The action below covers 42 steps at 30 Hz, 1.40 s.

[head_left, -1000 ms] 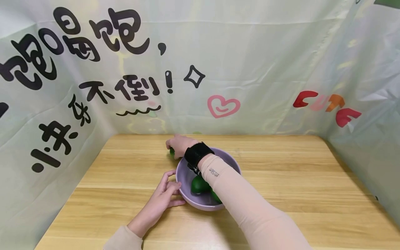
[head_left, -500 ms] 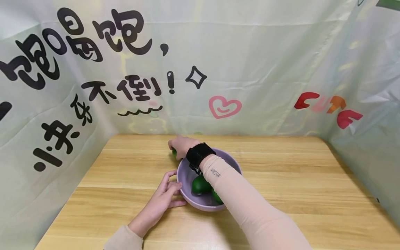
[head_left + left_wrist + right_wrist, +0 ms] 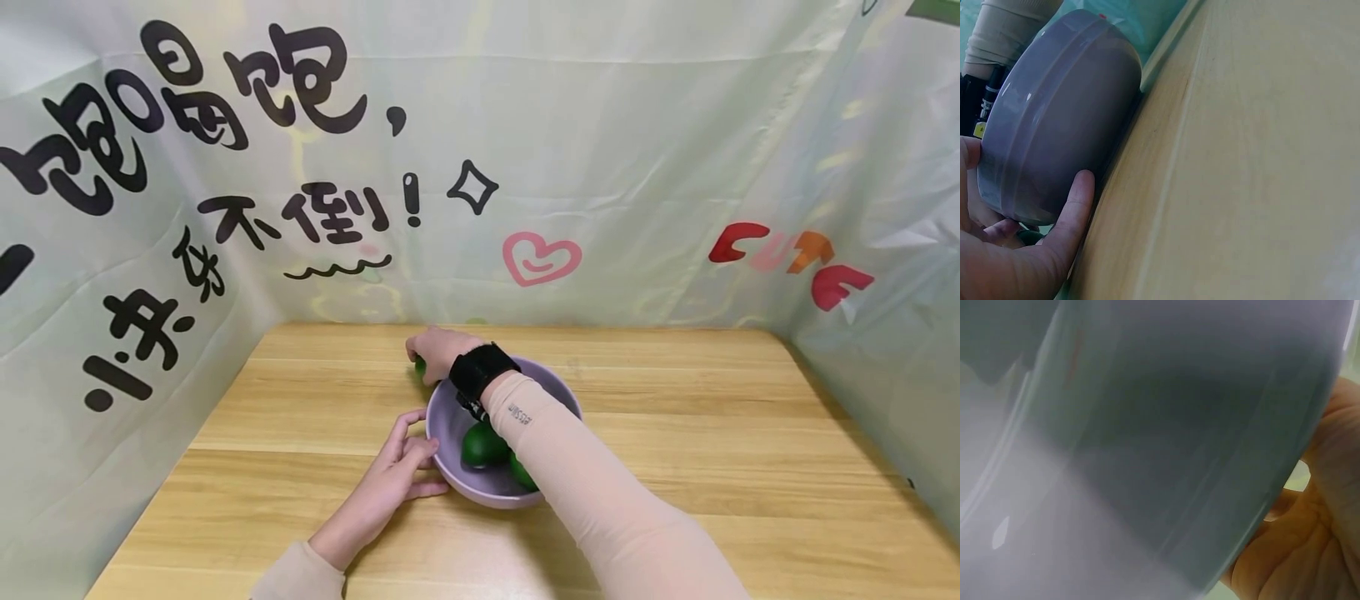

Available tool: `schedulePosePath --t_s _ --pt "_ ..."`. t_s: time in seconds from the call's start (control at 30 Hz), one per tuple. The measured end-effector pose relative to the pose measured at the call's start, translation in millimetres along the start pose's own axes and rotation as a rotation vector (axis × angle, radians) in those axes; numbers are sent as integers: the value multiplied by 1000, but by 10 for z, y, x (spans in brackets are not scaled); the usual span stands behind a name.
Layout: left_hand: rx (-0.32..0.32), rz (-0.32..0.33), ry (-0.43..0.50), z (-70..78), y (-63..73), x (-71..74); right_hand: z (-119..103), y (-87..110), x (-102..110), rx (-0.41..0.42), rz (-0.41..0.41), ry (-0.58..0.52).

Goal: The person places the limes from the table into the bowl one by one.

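A light purple bowl [image 3: 491,501] stands on the wooden table, with two smooth dark green fruits [image 3: 482,446] showing inside, egg-shaped like avocados. My left hand [image 3: 384,482] holds the bowl's left side, thumb at the rim and fingers spread against the outer wall, as the left wrist view shows too. Reaching over the bowl, my right hand [image 3: 444,352] grips another green fruit [image 3: 420,367] just beyond the far left rim; the fingers hide most of it. In the right wrist view the bowl's wall [image 3: 1166,456] fills the picture, with part of the right hand [image 3: 1297,556] behind its edge.
The wooden table [image 3: 675,417] extends to both sides of the bowl. Pale fabric walls [image 3: 637,167] with printed lettering and a pink heart enclose its back and sides. My right forearm in its sleeve [image 3: 592,492] covers part of the bowl.
The head view has shifted slightly. Both hands keep their places at the bowl and on the green fruit.
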<state>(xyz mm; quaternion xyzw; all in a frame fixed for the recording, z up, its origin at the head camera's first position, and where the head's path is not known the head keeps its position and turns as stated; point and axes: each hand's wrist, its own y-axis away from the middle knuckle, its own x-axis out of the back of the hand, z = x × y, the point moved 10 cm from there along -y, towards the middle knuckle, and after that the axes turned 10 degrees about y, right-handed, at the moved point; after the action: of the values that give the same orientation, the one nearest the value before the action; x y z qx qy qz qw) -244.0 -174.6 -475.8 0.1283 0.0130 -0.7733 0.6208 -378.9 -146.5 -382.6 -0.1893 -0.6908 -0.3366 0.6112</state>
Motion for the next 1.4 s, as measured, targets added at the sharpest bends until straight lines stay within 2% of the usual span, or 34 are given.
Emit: schedulePosePath --t_s 0.53,0.97,1.4 --pt "9 13 -3 -7 -1 20 57 7 64 39 5 -69" --pt "11 15 -8 -3 11 15 157 138 240 81 79 -99" --pt "0 6 -6 -4 8 5 225 338 360 85 111 -128"
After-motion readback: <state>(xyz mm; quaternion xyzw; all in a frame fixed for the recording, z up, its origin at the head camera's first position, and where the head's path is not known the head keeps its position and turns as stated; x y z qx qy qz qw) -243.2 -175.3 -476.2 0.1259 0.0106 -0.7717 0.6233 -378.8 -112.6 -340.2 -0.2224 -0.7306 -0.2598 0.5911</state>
